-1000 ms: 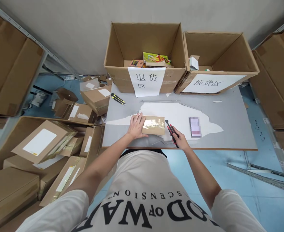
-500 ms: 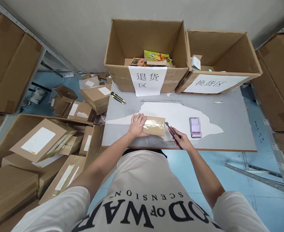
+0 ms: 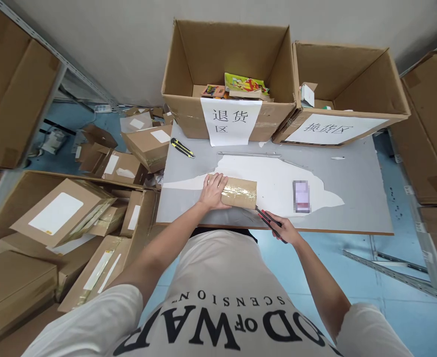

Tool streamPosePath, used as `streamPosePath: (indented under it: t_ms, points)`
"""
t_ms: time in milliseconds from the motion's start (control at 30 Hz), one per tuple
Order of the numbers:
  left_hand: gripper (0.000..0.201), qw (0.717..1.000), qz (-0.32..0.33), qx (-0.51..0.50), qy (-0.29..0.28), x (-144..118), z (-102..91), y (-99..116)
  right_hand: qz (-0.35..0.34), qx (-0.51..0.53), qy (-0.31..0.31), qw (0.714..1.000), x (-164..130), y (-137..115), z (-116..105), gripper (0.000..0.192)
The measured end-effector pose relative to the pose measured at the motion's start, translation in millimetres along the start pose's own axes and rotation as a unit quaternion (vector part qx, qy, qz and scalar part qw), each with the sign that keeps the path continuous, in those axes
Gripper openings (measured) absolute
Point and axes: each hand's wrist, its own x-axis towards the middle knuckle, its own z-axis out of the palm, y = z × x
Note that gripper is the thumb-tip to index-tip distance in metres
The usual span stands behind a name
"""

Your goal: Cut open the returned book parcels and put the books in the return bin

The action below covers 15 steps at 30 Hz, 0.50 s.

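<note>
A small taped cardboard box [image 3: 240,192] lies on the white worn patch of the grey table [image 3: 359,198]. My left hand [image 3: 214,192] is closed over its left end, gripping it against the tabletop. In my right hand [image 3: 284,229] is a black and red utility knife [image 3: 266,216], its blade end at the box's near right corner. Part of the knife's handle is hidden by my fingers. Right of the box lies a phone [image 3: 301,196] with a blurred screen.
A yellow and black utility knife [image 3: 182,148] lies at the table's left. Two large open cartons stand at the back: the left carton [image 3: 184,116] holds books, the right carton [image 3: 397,115] small items. To my left, a big carton [image 3: 149,213] is filled with taped parcels.
My right hand and its knife have moved toward me, from the box's far right corner down to its near right corner. My left hand stays on the box.
</note>
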Motion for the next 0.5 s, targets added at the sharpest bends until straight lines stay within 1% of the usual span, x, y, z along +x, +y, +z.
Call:
streamPosePath:
  t_ms: [100,200,233,300,333,400,467,500]
  points:
    - [0.109,1.0,-0.003,0.001,-0.011,0.6,-1.0,-0.5,0.004,0.039,0.03,0.999,-12.8,10.4,-5.5,0.063]
    - [0.115,1.0,-0.002,0.004,-0.022,1.4,-2.3,-1.3,-0.023,0.099,0.082,0.991,-23.0,18.0,-9.3,0.072]
    - [0.116,1.0,0.001,0.002,-0.025,1.5,-3.2,-1.5,-0.035,0.122,0.103,0.987,-24.2,18.9,-8.2,0.072]
    - [0.114,1.0,0.005,-0.01,-0.029,1.7,-5.5,-2.2,-0.048,0.168,0.144,0.974,-22.2,17.6,-0.3,0.063]
    - [0.109,0.999,0.003,-0.02,-0.029,1.9,-7.0,-3.0,-0.051,0.192,0.162,0.967,-19.1,15.4,6.5,0.055]
    - [0.092,0.999,-0.007,-0.05,-0.017,3.0,-10.2,-6.7,-0.056,0.248,0.189,0.948,-10.0,8.6,24.5,0.043]
    - [0.071,0.996,-0.026,-0.088,0.011,5.6,-13.5,-14.8,-0.063,0.309,0.199,0.928,-0.2,0.1,44.8,0.039]
    - [0.064,0.993,-0.039,-0.106,0.03,7.4,-15.2,-20.8,-0.064,0.336,0.198,0.919,4.1,-4.0,54.3,0.039]
